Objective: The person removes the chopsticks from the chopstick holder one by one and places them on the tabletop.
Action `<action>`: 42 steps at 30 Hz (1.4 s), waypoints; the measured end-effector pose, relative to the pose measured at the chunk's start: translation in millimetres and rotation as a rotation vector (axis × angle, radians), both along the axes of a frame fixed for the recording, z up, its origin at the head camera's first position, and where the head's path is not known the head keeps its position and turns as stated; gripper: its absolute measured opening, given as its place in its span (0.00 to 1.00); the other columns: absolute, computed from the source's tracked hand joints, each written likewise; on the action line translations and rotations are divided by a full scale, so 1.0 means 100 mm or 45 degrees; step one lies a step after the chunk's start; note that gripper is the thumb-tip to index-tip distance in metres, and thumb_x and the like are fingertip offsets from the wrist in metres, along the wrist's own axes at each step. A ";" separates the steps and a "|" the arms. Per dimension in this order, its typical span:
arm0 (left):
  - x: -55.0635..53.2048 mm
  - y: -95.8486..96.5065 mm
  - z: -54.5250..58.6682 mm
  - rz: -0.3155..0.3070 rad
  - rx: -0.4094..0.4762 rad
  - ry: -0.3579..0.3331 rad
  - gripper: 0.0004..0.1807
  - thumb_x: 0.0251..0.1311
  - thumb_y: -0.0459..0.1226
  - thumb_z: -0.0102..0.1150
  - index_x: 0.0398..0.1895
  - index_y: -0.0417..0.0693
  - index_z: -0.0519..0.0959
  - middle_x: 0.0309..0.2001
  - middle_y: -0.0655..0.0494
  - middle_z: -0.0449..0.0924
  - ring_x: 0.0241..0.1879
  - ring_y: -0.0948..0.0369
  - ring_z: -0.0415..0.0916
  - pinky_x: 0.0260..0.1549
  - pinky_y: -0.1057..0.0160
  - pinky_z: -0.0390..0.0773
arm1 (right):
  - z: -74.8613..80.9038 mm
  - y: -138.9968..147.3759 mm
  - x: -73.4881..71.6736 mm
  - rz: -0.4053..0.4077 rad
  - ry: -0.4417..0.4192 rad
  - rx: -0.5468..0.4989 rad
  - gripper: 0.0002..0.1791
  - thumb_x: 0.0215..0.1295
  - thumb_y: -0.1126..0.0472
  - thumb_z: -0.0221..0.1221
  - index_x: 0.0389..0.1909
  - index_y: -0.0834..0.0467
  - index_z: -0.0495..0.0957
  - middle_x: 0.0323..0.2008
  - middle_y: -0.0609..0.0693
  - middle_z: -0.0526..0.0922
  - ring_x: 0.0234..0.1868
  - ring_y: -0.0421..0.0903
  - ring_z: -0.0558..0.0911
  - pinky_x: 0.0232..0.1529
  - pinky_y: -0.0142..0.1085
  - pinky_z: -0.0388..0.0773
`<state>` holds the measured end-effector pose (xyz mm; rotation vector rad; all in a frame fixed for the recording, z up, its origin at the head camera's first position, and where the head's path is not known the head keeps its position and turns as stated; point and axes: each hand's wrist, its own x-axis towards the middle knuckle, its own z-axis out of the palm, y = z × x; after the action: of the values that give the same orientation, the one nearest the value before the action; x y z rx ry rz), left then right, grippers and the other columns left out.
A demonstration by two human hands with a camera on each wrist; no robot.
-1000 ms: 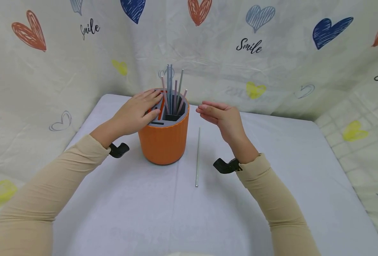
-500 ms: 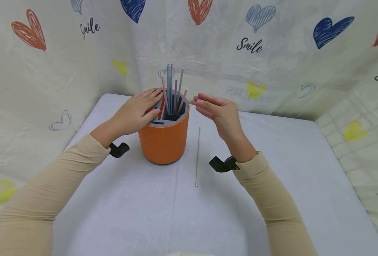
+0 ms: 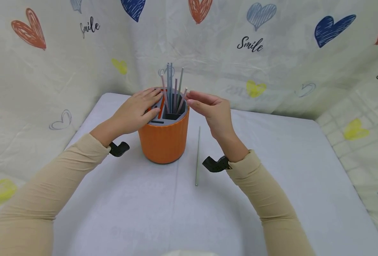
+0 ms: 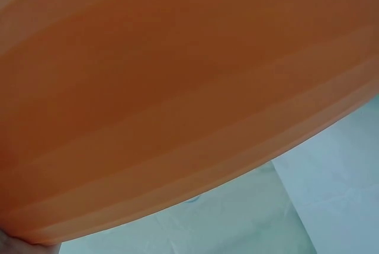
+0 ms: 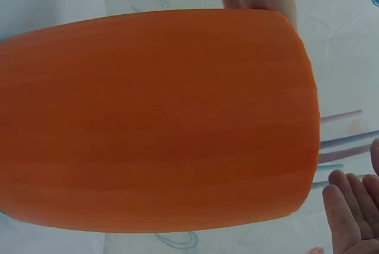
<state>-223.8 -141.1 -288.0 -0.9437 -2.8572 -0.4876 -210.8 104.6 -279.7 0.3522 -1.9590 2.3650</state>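
An orange ribbed pen holder (image 3: 164,145) with a grey slotted top stands upright on the table. Several thin sticks (image 3: 171,83), bluish, pinkish and greenish, rise from its right compartment. My left hand (image 3: 136,110) rests on the left part of the top, fingers laid across it. At the right rim, my right hand (image 3: 215,113) has its fingertips close to a short pink stick (image 3: 183,100) that leans right. In the right wrist view its fingers (image 5: 343,212) extend beside the stick ends, with a gap to the thumb. A pale green stick (image 3: 198,156) lies right of the holder.
White cloth covers the table (image 3: 138,213). Behind it hangs a curtain (image 3: 208,53) printed with hearts and "Smile". A pale object (image 3: 189,253) shows at the bottom edge.
My right hand has moved left to the holder's rim, its thumb and fingers drawing near the short pink stick. My left hand stays on the holder, and the green stick lies where it was.
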 end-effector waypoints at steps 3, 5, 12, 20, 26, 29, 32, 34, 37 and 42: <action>0.00 0.00 0.01 0.000 -0.005 -0.004 0.31 0.70 0.50 0.34 0.71 0.44 0.52 0.73 0.50 0.47 0.73 0.51 0.41 0.71 0.52 0.42 | -0.02 -0.04 -0.01 -0.015 0.067 0.025 0.20 0.49 0.66 0.68 0.47 0.63 0.81 0.41 0.51 0.86 0.45 0.45 0.84 0.52 0.37 0.78; -0.01 0.01 0.01 0.002 -0.014 -0.004 0.31 0.70 0.50 0.34 0.72 0.45 0.52 0.73 0.51 0.47 0.73 0.51 0.41 0.71 0.52 0.42 | -0.04 -0.07 -0.01 -0.015 0.115 0.042 0.21 0.49 0.68 0.67 0.48 0.63 0.80 0.43 0.52 0.85 0.46 0.45 0.83 0.52 0.38 0.78; -0.01 0.00 0.00 -0.003 -0.030 -0.002 0.32 0.70 0.51 0.34 0.72 0.45 0.51 0.73 0.51 0.45 0.73 0.51 0.40 0.71 0.52 0.42 | -0.05 -0.17 0.00 -0.032 0.211 0.161 0.18 0.52 0.66 0.66 0.46 0.66 0.81 0.41 0.54 0.85 0.45 0.44 0.82 0.50 0.37 0.79; 0.02 0.00 -0.01 -0.003 -0.018 -0.012 0.32 0.70 0.51 0.34 0.72 0.44 0.51 0.73 0.50 0.46 0.73 0.52 0.40 0.71 0.52 0.42 | 0.09 -0.24 0.14 -0.129 0.197 0.296 0.14 0.55 0.66 0.64 0.42 0.69 0.82 0.37 0.57 0.86 0.44 0.44 0.82 0.48 0.36 0.80; 0.01 0.00 0.00 -0.001 -0.019 -0.004 0.32 0.70 0.50 0.34 0.72 0.44 0.51 0.73 0.49 0.47 0.73 0.51 0.41 0.71 0.51 0.42 | 0.19 -0.24 0.16 -0.175 0.281 0.235 0.12 0.54 0.67 0.64 0.38 0.70 0.83 0.34 0.54 0.86 0.40 0.42 0.83 0.47 0.36 0.80; 0.00 0.01 0.02 -0.005 -0.022 -0.004 0.32 0.70 0.50 0.34 0.72 0.44 0.51 0.73 0.49 0.47 0.73 0.51 0.41 0.71 0.51 0.42 | 0.29 -0.23 0.17 -0.183 0.366 0.172 0.11 0.53 0.69 0.65 0.37 0.71 0.82 0.32 0.52 0.87 0.38 0.42 0.84 0.47 0.37 0.81; 0.00 0.02 0.02 -0.007 -0.021 -0.015 0.31 0.70 0.50 0.33 0.72 0.44 0.51 0.73 0.49 0.47 0.73 0.51 0.40 0.71 0.52 0.42 | 0.41 -0.21 0.21 -0.206 0.437 0.137 0.11 0.52 0.70 0.65 0.36 0.72 0.82 0.31 0.51 0.86 0.36 0.42 0.85 0.46 0.38 0.81; 0.00 0.02 0.02 -0.006 -0.020 -0.020 0.31 0.70 0.49 0.33 0.72 0.45 0.51 0.73 0.49 0.46 0.73 0.51 0.40 0.72 0.52 0.41 | 0.49 -0.21 0.24 -0.233 0.468 0.107 0.11 0.51 0.70 0.65 0.36 0.72 0.82 0.30 0.51 0.86 0.36 0.42 0.85 0.46 0.38 0.81; 0.00 0.02 0.02 -0.006 -0.016 -0.015 0.31 0.70 0.49 0.33 0.72 0.44 0.51 0.73 0.50 0.46 0.73 0.52 0.40 0.72 0.53 0.42 | 0.62 -0.22 0.26 -0.243 0.503 -0.010 0.11 0.49 0.73 0.66 0.35 0.73 0.82 0.28 0.52 0.86 0.34 0.44 0.85 0.45 0.39 0.81; 0.01 0.01 0.01 -0.013 -0.011 0.005 0.31 0.70 0.49 0.35 0.71 0.44 0.52 0.73 0.51 0.45 0.73 0.53 0.40 0.72 0.53 0.42 | 0.77 -0.21 0.31 -0.231 0.551 -0.159 0.10 0.46 0.77 0.65 0.33 0.73 0.83 0.27 0.54 0.86 0.32 0.46 0.85 0.44 0.40 0.82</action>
<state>-223.2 -139.8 -286.6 -0.9603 -2.8549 -0.4738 -180.2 84.1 -203.0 0.5927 -1.5703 2.0705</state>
